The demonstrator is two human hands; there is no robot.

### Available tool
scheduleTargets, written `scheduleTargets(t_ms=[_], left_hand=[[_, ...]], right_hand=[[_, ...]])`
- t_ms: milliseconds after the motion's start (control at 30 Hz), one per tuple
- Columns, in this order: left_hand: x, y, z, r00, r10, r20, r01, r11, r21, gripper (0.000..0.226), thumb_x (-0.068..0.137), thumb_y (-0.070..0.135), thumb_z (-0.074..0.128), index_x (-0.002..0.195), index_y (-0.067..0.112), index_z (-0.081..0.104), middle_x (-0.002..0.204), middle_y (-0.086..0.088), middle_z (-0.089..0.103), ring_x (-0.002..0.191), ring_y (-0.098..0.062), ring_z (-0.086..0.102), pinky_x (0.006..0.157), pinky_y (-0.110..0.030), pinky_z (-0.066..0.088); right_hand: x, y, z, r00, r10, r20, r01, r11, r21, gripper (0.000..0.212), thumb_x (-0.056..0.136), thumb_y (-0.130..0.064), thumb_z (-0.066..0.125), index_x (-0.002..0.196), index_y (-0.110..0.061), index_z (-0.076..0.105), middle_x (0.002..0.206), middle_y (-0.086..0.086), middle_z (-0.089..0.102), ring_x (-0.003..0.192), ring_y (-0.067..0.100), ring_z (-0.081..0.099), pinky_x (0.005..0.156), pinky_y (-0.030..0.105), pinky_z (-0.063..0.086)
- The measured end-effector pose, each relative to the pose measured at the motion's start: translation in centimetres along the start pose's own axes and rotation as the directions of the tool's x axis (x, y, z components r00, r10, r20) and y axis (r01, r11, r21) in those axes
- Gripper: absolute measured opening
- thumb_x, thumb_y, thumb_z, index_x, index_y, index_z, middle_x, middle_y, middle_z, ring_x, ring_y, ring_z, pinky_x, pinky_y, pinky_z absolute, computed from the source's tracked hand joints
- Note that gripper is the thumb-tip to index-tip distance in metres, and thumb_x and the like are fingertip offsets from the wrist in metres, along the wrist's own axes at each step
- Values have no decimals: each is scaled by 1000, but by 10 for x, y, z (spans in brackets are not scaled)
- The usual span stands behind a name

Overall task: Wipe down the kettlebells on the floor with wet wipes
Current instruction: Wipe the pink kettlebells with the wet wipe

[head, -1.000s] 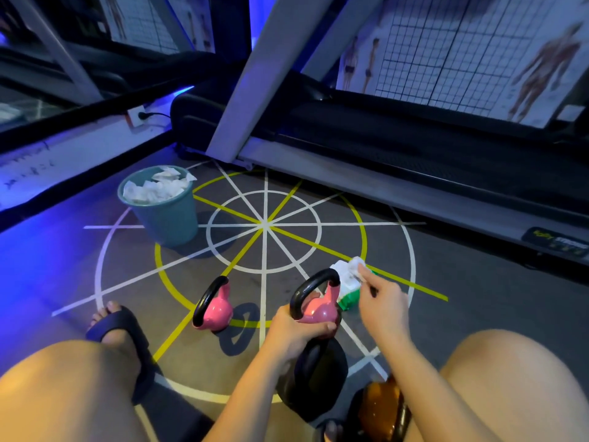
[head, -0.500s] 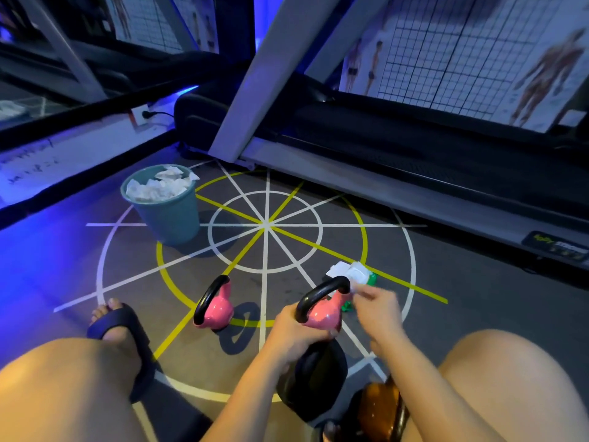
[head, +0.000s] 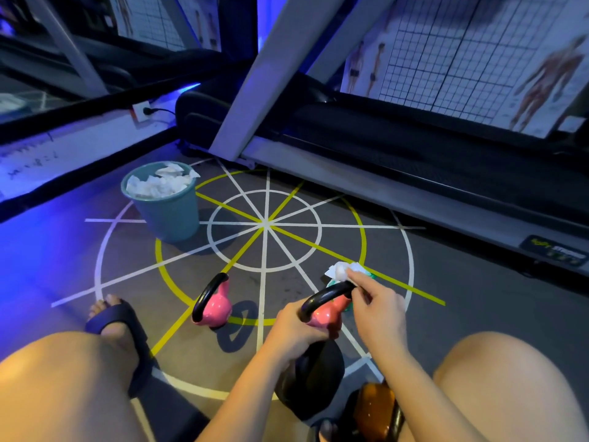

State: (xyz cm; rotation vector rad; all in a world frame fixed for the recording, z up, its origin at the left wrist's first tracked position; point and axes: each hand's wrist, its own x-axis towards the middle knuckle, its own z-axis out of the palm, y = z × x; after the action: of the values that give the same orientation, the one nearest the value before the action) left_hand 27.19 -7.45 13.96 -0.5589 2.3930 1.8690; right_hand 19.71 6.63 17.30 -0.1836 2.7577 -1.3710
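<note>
**Lower centre of the frame:** pink kettlebell with black handle, tilted, just above a larger black kettlebell; lifted or resting on it, impossible to tell.

**Hands:** left hand wrapped round the pink neck below the handle, fingers curled and pressed together. Right hand just to the right, thumb and forefinger pinching a crumpled white wet wipe at the far right end of the handle, remaining fingers loosely curled.

**Left of centre:** second pink kettlebell, standing apart on the painted floor lines.

**Bottom edge, right of centre:** orange-brown kettlebell, partly hidden by the right forearm.

**Upper left:** teal bin, heaped with used wipes.

**Under the wet wipe:** sliver of a green wipe pack, mostly hidden.

**Handling, as judged:**
- Kettlebell body probably dense and heavy for its bulk, rigid, smooth-coated, likely slick once wetted.
- Best held at the neck or through the handle loop with a full closed grip, never by fingertips alone.
- Wipe light, limp and damp, easily bunched; best folded over the handle bar and drawn along it.
- Possible hazard: a wet bell slipping or rolling toward the sandalled foot at lower left.
</note>
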Motion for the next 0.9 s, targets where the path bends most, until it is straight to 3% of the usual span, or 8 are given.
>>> scheduleTargets(t_ms=[133,267,400,500,600,733,833,900], left_hand=[[2,8,5,1000,-21,-18,22,994,111,29,68,21,85,87,36,71,81,7,74,75,1,65,60,-10,46],[3,11,6,998,-54,-14,55,986,160,21,72,28,82,82,41,70,78,10,73,74,2,65,60,-17,46],[2,8,4,999,-34,-10,36,987,154,29,70,23,83,86,43,69,80,12,72,75,5,62,61,-15,43],[2,4,3,999,-50,-21,52,995,88,27,68,19,85,90,29,73,82,8,75,78,-4,69,67,-20,50],[4,3,-1,998,-68,-13,69,994,79,12,77,17,79,86,20,71,78,1,74,75,-9,69,74,-27,54],[6,4,-2,995,-96,-38,99,989,108,6,84,21,70,82,21,64,86,-3,70,92,-24,67,83,-36,54],[8,-1,1,995,-96,-26,98,987,126,14,78,16,78,87,10,70,82,-3,72,89,-23,68,73,-30,52],[8,-1,5,994,-108,-30,111,987,116,17,69,18,82,81,15,70,80,-3,74,85,-20,69,70,-27,53]], right_hand=[[-10,-10,-11,991,-105,77,113,988,-104,45,96,-11,51,118,-45,68,102,0,70,88,16,63,72,22,45],[-30,-26,0,954,-237,181,270,946,-183,47,95,-1,50,125,-31,68,129,-10,65,126,14,55,100,17,39],[-27,-33,-1,984,-130,122,155,959,-236,48,92,-5,49,125,-36,66,113,-8,67,99,14,57,78,17,37],[-23,-42,-1,981,-121,151,161,941,-296,47,92,-7,47,128,-34,61,120,-5,61,104,18,55,78,19,37],[-39,-59,14,941,-185,284,300,844,-444,45,91,-4,50,132,-23,53,133,-4,50,116,20,52,89,28,43],[-43,-73,21,864,-233,447,470,690,-551,44,94,-4,56,136,-16,49,140,2,48,123,20,53,98,32,46],[-29,-87,10,796,-161,584,554,584,-593,30,94,-9,57,123,-11,57,122,9,60,112,28,61,90,38,52],[-20,-98,-2,772,-56,633,573,489,-657,23,88,-12,63,110,-17,62,111,7,64,102,28,65,79,35,51]])
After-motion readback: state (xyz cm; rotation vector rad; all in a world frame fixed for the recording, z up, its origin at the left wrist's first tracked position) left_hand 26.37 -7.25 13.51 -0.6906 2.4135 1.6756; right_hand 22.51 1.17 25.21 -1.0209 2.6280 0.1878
